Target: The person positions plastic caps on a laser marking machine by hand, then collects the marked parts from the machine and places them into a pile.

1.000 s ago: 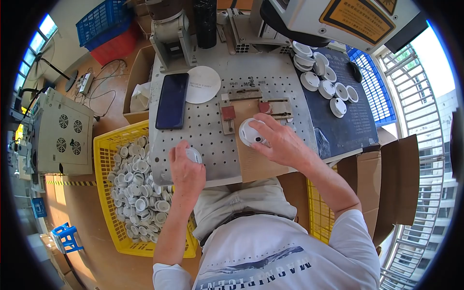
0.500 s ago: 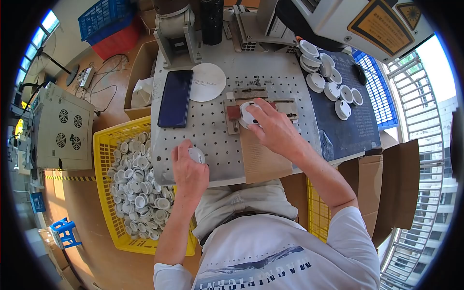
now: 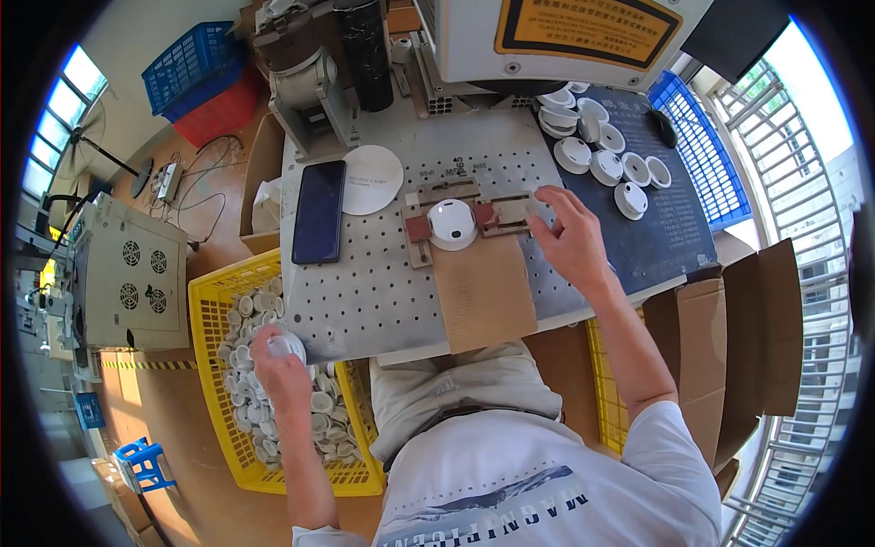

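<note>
My left hand (image 3: pixel 284 376) is closed around a round white plastic cover (image 3: pixel 288 345), over the near left corner of the metal plate and the edge of the yellow basket. A similar white cover (image 3: pixel 450 219) with a small dark slot sits in the clamping jig (image 3: pixel 421 228), between its reddish-brown jaws. My right hand (image 3: pixel 574 239) is just to the right of the jig, apart from that cover. Its fingers are spread and hold nothing. A strip of brown cardboard (image 3: pixel 485 296) runs from the jig over the plate's front edge.
The yellow basket (image 3: pixel 206 365) is heaped with small white parts. A phone (image 3: pixel 318 211) and a round white disc (image 3: pixel 374 180) lie on the perforated plate. Several white covers (image 3: pixel 606 167) rest on the dark mat at right. A machine head (image 3: pixel 547 66) with a warning label overhangs the back.
My right hand has let go of the cover in the jig and moved right. My left hand has carried its cover left and toward me, to the basket side. The camera view has shifted.
</note>
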### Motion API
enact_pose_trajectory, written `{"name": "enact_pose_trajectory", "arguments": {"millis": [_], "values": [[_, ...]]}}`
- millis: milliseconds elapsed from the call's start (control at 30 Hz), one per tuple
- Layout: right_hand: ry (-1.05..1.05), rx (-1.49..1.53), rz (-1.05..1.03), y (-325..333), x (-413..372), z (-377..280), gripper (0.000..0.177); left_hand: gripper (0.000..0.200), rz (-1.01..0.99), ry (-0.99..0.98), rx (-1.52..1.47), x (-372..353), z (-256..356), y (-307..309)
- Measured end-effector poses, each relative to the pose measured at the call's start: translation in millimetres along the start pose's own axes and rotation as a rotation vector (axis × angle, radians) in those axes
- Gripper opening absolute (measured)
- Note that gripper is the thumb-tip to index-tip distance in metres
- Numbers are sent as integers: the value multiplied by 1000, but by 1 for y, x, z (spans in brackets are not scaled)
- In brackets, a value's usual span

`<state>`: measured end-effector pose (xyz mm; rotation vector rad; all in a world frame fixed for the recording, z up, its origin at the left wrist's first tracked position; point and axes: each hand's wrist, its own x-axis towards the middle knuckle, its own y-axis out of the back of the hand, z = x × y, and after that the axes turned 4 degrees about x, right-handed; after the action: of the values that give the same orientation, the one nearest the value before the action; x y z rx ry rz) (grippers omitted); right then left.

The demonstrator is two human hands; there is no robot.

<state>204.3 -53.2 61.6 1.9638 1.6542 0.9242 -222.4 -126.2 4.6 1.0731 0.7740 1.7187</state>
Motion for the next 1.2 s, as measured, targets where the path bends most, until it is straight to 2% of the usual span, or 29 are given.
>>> {"name": "enact_pose_trajectory", "arguments": {"millis": [33, 67, 133, 200, 267, 367, 467, 500, 533, 567, 633, 700, 767, 867, 900, 933, 967, 1000, 1033, 1100, 1200], "values": [[-63, -48, 105, 15, 0, 21, 34, 32, 10, 156, 42, -1, -22, 13], [-127, -97, 207, 29, 0, 45, 33, 33, 67, 203, 137, -5, -54, 19], [-115, -399, 365, 57, -3, 94, 32, 34, 133, 242, 236, -8, -107, 33], [-162, -472, 365, 76, -7, 123, 32, 33, 196, 245, 398, -7, -131, 48], [-208, -544, 364, 84, -11, 142, 32, 33, 192, 211, 373, 9, -119, 51], [-189, -507, 350, 83, -13, 156, 35, 25, 149, 170, 185, 45, -52, 39], [-159, -499, 384, 82, -10, 157, 39, 11, 71, -135, 147, 71, 31, -7], [-191, -493, 375, 82, -6, 151, 39, 11, -15, -239, 95, 77, 70, -18], [-223, -488, 365, 83, -3, 146, 39, 11, 13, -427, 30, 81, 94, -45], [-222, -494, 369, 84, 0, 146, 39, 11, -67, -503, 22, 83, 136, -53], [-254, -426, 324, 88, 6, 150, 37, 12, -78, -693, 57, 87, 182, -98], [-222, -403, 315, 89, 2, 155, 36, 13, -69, -791, 85, 83, 211, -122], [-138, -296, 268, 97, -6, 136, 36, 14, -319, -791, 304, 74, 237, -134], [-49, -59, 90, 85, -27, 71, 38, 16, -387, -891, 349, 51, 232, -130], [-56, -49, 83, 76, -34, 50, 38, 13, -271, -893, 190, 36, 227, -117], [12, -6, -48, 67, -40, 31, 38, 13, -280, -891, 204, 22, 212, -113], [79, 55, -194, 47, -45, 19, 38, 9, -277, -826, 78, 6, 186, -107], [79, 70, -209, 34, -47, 14, 38, 9, -259, -758, -61, -2, 173, -101], [151, 50, -254, 21, -48, 10, 38, 9, -266, -743, -48, -5, 159, -96], [321, 51, -324, -2, -45, 6, 38, 20, -244, -433, -135, -3, 131, -80], [350, -26, -322, -18, -42, -12, 40, 26, -121, -399, -75, 2, 98, -61]]}}
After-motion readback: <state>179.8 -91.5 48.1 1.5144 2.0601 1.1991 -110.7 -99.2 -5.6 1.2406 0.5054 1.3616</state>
